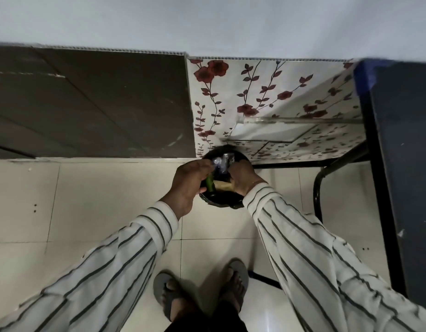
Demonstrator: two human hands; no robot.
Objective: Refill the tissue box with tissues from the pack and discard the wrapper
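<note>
A: I've got both hands over the black bin [221, 202] on the floor. My left hand [188, 180] and right hand [243, 178] are each pinching the crumpled clear wrapper [222, 162] above the opening

B: What's the risk?

A: It's light and springy; I reckon it could catch the rim and slide onto the tiles if I let go off-centre

B: Anything unclear?

A: My hands cover most of the bin. Something green [210, 182] and something tan inside, can't identify them. The tissue box isn't in view
</note>
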